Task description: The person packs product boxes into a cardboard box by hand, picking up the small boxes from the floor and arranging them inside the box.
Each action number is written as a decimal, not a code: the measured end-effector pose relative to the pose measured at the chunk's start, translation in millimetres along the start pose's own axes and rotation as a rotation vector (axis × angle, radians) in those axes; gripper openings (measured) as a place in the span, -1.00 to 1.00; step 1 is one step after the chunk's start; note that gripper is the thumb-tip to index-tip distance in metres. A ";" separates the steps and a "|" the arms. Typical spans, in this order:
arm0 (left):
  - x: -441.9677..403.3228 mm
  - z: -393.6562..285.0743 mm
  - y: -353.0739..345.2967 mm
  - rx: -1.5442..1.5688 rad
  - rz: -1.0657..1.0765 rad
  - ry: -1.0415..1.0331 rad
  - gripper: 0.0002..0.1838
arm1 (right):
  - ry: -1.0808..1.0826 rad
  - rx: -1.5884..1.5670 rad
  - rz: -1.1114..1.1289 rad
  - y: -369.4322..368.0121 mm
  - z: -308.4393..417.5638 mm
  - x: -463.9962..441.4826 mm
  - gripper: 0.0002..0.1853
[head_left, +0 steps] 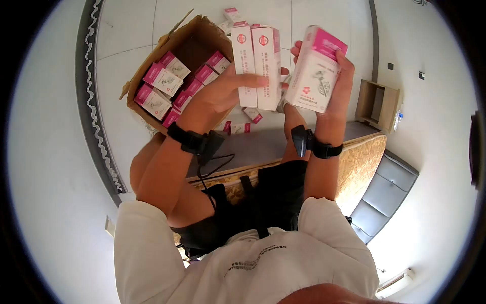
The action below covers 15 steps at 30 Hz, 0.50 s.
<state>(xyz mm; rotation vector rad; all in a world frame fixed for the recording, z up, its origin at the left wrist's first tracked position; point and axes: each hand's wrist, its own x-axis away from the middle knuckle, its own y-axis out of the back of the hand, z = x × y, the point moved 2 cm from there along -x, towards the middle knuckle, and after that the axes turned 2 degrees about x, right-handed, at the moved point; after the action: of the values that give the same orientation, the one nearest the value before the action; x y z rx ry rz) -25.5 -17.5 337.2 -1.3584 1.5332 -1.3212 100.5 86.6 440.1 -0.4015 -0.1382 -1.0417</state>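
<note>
My left hand [223,90] is closed around two white-and-pink boxes [267,68], held upright side by side with their narrow printed sides toward me. The thumb lies across their front. My right hand [341,83] grips another white-and-pink box [315,71], tilted slightly, its broad printed face toward me. The fingers wrap its right edge, and some fingertips show behind its left side. A small gap separates it from the pair. Left of my left hand stands an open cardboard carton [147,61] with several similar boxes [163,79] inside.
Loose boxes lie on the tiled floor, some beyond the held pair and others [252,115] below it. A wooden cabinet [373,104] stands at the right. I sit on a mattress edge [359,162], with a grey padded headboard [387,190] beside it.
</note>
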 end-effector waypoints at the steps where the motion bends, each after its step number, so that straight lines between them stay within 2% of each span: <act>1: 0.1 0.8 1.9 0.001 0.005 0.001 -0.33 | -0.034 -0.052 0.005 2.1 -1.5 -0.3 -0.62; 2: -0.1 3.0 5.9 -0.009 -0.032 0.017 -0.36 | -0.068 -0.105 0.009 5.0 -4.5 -1.1 -0.62; 3: -0.1 3.8 7.3 -0.020 -0.069 0.032 -0.39 | -0.026 0.068 -0.146 6.2 -12.6 -5.1 -0.66; 6: 3.4 5.0 4.9 0.026 -0.041 0.085 -0.44 | 0.136 0.386 -0.026 -2.9 -21.1 -6.0 -0.57; 9: 7.8 4.8 7.0 0.066 -0.073 0.066 -0.47 | 0.251 0.513 0.046 -8.7 -29.8 -5.1 -0.49; 12: 11.0 2.8 11.2 0.089 -0.014 0.053 -0.48 | 0.306 0.544 0.146 -13.0 -38.7 -1.5 -0.47; 15: 12.8 1.7 11.6 0.044 -0.058 0.069 -0.49 | 0.263 0.641 0.210 -8.2 -40.4 -7.0 -0.47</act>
<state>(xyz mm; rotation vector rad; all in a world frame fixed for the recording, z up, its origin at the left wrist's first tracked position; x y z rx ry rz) -29.8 -31.0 327.3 -1.3520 1.5114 -1.4425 86.9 73.0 403.1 0.2972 -0.1805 -0.7816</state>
